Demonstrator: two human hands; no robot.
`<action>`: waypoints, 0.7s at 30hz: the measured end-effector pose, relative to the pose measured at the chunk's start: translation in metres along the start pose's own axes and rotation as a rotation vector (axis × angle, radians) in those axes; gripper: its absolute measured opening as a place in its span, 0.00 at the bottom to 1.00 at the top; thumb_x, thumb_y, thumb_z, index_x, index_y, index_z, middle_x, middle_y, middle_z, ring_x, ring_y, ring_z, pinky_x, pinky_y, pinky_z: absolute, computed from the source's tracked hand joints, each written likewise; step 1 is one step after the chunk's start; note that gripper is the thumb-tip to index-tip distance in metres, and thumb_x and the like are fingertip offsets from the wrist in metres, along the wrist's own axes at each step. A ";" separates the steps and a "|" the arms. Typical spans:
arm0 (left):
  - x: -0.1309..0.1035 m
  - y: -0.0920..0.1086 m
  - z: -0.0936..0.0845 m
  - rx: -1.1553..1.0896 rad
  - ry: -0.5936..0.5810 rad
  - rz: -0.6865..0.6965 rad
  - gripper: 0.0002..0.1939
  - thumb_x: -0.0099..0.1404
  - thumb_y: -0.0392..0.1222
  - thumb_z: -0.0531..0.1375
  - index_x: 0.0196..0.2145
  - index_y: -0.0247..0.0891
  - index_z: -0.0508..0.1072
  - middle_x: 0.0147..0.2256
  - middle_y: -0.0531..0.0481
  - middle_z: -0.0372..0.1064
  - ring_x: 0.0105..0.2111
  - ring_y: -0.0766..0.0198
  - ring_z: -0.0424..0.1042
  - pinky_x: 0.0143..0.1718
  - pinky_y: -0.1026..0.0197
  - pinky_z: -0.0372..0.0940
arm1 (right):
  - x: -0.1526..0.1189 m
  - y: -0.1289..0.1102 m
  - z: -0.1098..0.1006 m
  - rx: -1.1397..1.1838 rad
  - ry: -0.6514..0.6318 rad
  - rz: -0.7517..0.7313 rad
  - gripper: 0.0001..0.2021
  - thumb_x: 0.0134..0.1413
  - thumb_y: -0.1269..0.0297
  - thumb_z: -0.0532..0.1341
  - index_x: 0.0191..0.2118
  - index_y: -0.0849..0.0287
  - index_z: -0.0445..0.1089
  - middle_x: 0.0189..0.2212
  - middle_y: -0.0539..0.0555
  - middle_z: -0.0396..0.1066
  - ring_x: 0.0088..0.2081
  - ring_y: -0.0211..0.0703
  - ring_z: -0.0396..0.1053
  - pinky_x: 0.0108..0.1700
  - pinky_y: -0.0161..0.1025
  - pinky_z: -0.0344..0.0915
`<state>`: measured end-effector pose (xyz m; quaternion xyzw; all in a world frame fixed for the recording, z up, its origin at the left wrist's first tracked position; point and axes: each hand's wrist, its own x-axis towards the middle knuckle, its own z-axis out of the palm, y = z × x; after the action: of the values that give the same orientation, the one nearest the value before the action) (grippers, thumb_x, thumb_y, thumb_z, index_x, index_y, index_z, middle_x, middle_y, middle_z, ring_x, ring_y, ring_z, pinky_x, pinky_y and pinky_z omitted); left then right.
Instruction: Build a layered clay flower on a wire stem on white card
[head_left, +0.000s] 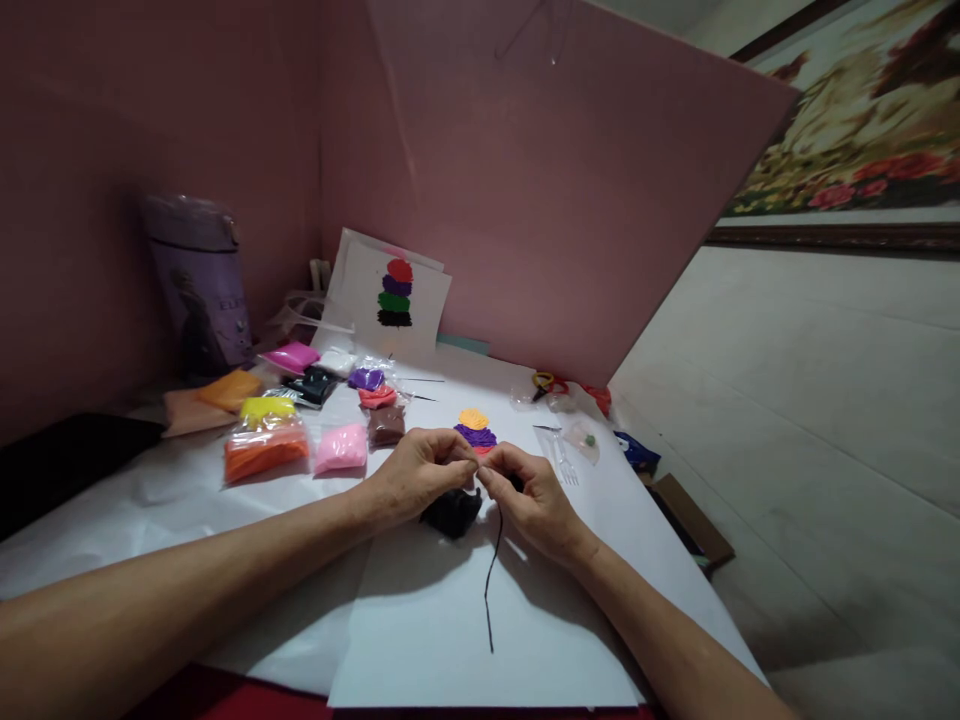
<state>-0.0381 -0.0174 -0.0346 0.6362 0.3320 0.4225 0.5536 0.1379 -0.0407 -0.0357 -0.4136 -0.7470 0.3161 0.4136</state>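
Note:
My left hand [431,472] and my right hand [534,495] meet over a white sheet of paper [427,640], thumbs and forefingers pinched close together. What lies between the fingertips is too small to make out. Below my right fingers, a thin black clay strand [487,590] runs down the sheet; its upper end disappears at that hand. A dark lump, apparently black clay in a bag [452,513], sits under my left hand. Just beyond my fingertips, stacked clay patches show orange [473,418], purple [475,436] and red, the lower part hidden by my hands.
Bags of coloured clay, including orange [266,452] and pink [341,450], lie at left. Behind them leans a card with coloured bands [424,320], beside a purple cylindrical container [199,285]. Scissors [551,383] and a clear plastic fork [564,460] lie at right.

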 end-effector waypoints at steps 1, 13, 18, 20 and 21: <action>0.000 0.000 -0.001 -0.018 -0.008 0.004 0.06 0.52 0.39 0.63 0.27 0.34 0.73 0.23 0.53 0.70 0.26 0.68 0.67 0.32 0.63 0.62 | 0.000 -0.001 -0.001 0.018 0.013 0.010 0.11 0.56 0.59 0.59 0.26 0.58 0.65 0.20 0.46 0.58 0.24 0.35 0.54 0.28 0.35 0.52; 0.001 0.007 -0.006 -0.057 0.037 -0.004 0.12 0.55 0.47 0.64 0.28 0.33 0.74 0.26 0.51 0.72 0.28 0.67 0.69 0.35 0.62 0.63 | 0.003 0.005 -0.001 0.327 0.086 0.165 0.17 0.51 0.51 0.64 0.25 0.58 0.64 0.17 0.43 0.55 0.18 0.31 0.47 0.20 0.32 0.45; 0.002 0.012 -0.006 -0.067 0.097 0.012 0.14 0.54 0.49 0.65 0.26 0.33 0.73 0.25 0.52 0.71 0.27 0.67 0.69 0.33 0.63 0.64 | 0.006 0.003 0.000 0.505 0.064 0.271 0.17 0.50 0.49 0.65 0.29 0.59 0.65 0.17 0.42 0.54 0.17 0.28 0.44 0.18 0.30 0.40; 0.005 0.016 -0.011 -0.059 0.227 0.047 0.14 0.53 0.49 0.65 0.27 0.34 0.71 0.25 0.53 0.69 0.26 0.67 0.68 0.30 0.64 0.63 | 0.008 0.003 0.001 0.569 0.121 0.298 0.16 0.49 0.52 0.65 0.31 0.59 0.65 0.19 0.43 0.57 0.18 0.29 0.47 0.18 0.30 0.43; 0.008 0.019 -0.015 -0.054 0.315 0.055 0.14 0.53 0.49 0.65 0.27 0.34 0.70 0.24 0.53 0.69 0.25 0.67 0.67 0.28 0.64 0.62 | 0.008 0.004 0.000 0.589 0.166 0.302 0.14 0.48 0.55 0.66 0.32 0.59 0.66 0.21 0.44 0.60 0.19 0.29 0.51 0.19 0.30 0.47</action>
<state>-0.0492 -0.0071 -0.0142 0.5558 0.3858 0.5408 0.4998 0.1365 -0.0313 -0.0362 -0.4066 -0.5176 0.5413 0.5232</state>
